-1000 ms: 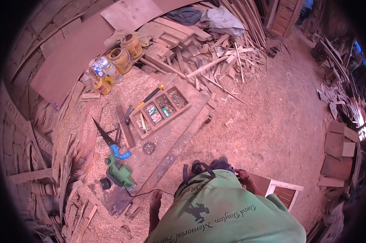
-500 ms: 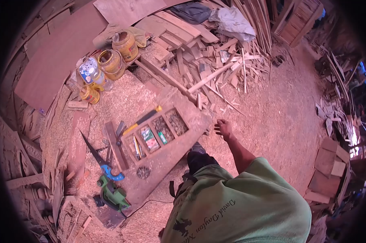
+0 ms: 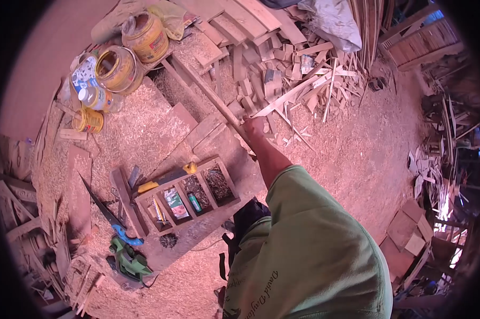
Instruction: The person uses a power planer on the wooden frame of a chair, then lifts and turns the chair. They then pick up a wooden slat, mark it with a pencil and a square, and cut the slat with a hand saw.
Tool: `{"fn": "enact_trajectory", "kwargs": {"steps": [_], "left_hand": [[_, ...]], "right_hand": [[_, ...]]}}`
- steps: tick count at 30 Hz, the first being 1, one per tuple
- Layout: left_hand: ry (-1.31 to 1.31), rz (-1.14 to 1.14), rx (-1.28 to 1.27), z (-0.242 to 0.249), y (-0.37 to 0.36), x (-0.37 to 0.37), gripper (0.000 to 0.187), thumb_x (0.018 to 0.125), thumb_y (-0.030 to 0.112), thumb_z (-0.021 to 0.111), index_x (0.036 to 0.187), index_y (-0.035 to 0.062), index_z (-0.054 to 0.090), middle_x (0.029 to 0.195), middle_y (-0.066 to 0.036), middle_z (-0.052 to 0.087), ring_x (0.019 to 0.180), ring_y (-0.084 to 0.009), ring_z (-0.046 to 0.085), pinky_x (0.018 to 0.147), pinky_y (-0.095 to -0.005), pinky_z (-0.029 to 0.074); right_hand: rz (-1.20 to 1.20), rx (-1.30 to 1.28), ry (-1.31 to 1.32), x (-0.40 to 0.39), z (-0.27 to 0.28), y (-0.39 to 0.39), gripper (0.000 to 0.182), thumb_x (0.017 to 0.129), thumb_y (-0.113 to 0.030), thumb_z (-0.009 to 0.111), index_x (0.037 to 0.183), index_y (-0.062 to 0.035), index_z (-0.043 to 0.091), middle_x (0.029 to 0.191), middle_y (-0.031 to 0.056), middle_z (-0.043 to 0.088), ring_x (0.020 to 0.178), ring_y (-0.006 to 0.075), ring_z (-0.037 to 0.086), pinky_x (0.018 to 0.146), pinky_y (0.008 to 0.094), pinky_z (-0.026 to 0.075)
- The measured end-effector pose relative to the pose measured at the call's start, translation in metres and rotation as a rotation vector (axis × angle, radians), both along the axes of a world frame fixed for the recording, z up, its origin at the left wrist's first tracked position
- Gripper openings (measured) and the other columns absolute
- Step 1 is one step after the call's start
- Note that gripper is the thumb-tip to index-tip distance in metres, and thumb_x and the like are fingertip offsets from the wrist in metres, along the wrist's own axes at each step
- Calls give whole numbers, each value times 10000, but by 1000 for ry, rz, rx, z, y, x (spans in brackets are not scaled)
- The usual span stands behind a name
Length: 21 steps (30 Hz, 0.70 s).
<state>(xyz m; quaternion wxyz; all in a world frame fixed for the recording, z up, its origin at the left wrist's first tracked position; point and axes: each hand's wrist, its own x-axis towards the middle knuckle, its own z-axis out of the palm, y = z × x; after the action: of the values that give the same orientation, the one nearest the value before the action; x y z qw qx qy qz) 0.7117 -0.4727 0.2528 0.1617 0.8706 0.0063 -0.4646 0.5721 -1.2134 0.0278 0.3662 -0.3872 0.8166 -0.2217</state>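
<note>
My right hand (image 3: 255, 126) reaches out over the far end of the workbench. Its fingers are closed over the edge of a long wooden board (image 3: 208, 95), close to the tip of a pale wood strip (image 3: 290, 97). Part of the grip is hidden by the hand itself. My left hand does not show. Nearer to me on the bench is a divided wooden box (image 3: 182, 198) holding a green tube, a packet, pencil-like sticks and small metal bits. A hammer (image 3: 168, 178) with yellow on its handle lies along the box.
A blue-handled saw (image 3: 124, 234) and a green power planer (image 3: 129, 261) lie at the lower left. Yellow tubs (image 3: 117, 69) and a plastic bottle (image 3: 95, 99) stand at the upper left. Offcuts (image 3: 309, 80) are heaped beyond my hand, and shavings cover the floor.
My right hand has moved from open air beside the bench to the long board, and its spread fingers have closed. The view has shifted, with my body leaning farther over.
</note>
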Motion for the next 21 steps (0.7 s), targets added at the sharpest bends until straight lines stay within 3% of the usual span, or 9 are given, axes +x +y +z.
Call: {"fn": "enact_trajectory", "kwargs": {"steps": [2,4,6,7,13,14,17,20,21], "left_hand": [[-13,7,-7,5,1,-9,378,1043,312,659,1239,-9,701,1030,-129,712,926,-204,646,822,-370,533],[-29,10,-27,7,5,-17,379,1043,310,661,1244,-9,700,1038,-133,714,932,-206,648,827,-371,534],[-44,8,-64,6,7,-24,381,1043,308,662,1249,-10,698,1046,-136,717,938,-208,650,832,-371,535],[-58,1,-92,4,9,-27,382,1043,307,662,1252,-10,697,1049,-137,718,941,-210,652,835,-371,536],[-225,-138,-410,-14,42,-31,386,1042,301,666,1267,-12,692,1073,-147,726,959,-216,659,850,-372,539],[-237,-169,-440,-20,44,-28,387,1042,300,667,1269,-13,691,1076,-148,727,962,-217,660,853,-372,540],[-134,-249,-391,49,-55,5,458,1058,295,668,1382,-27,643,1138,-180,726,1048,-244,657,947,-380,519],[-366,-408,-451,87,-113,23,474,1068,331,643,1394,-12,646,1343,-267,687,1221,-424,657,1069,-474,499],[-386,-414,-538,106,-134,27,477,1069,329,640,1404,-11,641,1350,-258,684,1265,-409,638,1109,-475,470]], "right_hand": [[121,18,-105,-16,-57,-2,308,960,-196,699,1164,31,656,967,158,747,959,261,752,823,399,577],[-18,6,-386,-28,-49,-2,221,977,-181,648,1071,19,644,886,153,714,843,271,746,706,415,576],[-445,15,-766,-45,-9,8,175,997,-165,590,994,7,620,798,143,669,697,281,720,565,423,552],[-541,12,-822,-52,37,17,175,1026,-157,525,990,3,585,728,126,612,525,278,611,431,401,464],[-532,-300,-1378,-140,119,67,302,1141,-342,478,1113,-48,541,718,89,549,564,185,528,481,326,440],[-454,-329,-1328,-143,131,80,291,1140,-350,488,1123,-62,525,718,93,561,546,191,526,479,325,444],[-164,-422,-1189,-135,187,135,318,1139,-394,507,1150,-76,508,742,108,615,528,194,557,475,332,472],[26,-526,-1166,-101,253,185,333,1141,-392,508,1166,-61,523,758,110,639,552,194,606,489,348,515],[59,-463,-1236,-90,282,201,322,1143,-370,512,1199,-55,550,790,99,656,633,198,664,575,352,578]]}}
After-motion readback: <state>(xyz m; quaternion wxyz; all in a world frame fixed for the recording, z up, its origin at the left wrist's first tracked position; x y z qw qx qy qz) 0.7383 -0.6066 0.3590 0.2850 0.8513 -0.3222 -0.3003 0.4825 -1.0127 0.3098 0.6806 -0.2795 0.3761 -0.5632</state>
